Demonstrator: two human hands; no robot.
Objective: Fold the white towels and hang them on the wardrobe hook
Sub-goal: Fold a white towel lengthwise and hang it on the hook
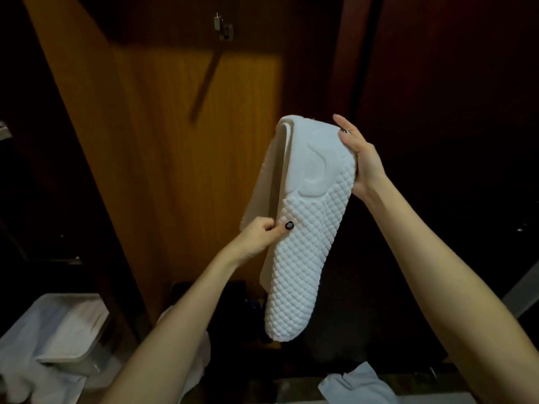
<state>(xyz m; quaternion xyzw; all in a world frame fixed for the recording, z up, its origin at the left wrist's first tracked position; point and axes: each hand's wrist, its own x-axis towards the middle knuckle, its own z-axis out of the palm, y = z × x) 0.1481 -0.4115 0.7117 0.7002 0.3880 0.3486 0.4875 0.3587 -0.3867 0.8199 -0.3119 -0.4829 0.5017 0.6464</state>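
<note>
- Bin, 8 o'clock of view: pale, box-shaped, white sheet or liner draped over its rim. Contents cannot be made out.
- Wardrobe panel, 10 to 12 o'clock: orange-brown wood with visible grain, lit in the centre, dark at the sides.
- Hook, 12 o'clock, top of panel: small metal fitting, nothing on it. A thin dark strip slants down from it toward 7 o'clock.
- Left hand: thumb and curled fingers pinch the towel's left edge, about halfway down its length. Thumbnail dark-painted.
- Towel, centre of view: white, folded in layers into a long narrow shape, held up in the air in front of the panel, below the hook and well apart from it. Lower part has a raised diamond quilt texture; upper part smooth with an embossed curved motif. Bottom end rounded and hanging free.
- Right hand, 2 o'clock of the towel: grips its upper right edge, thumb over the front.
- White cloth, 5 o'clock: crumpled, lying low.
- Dark door, 1 to 3 o'clock: deep reddish-brown, in shadow.
</note>
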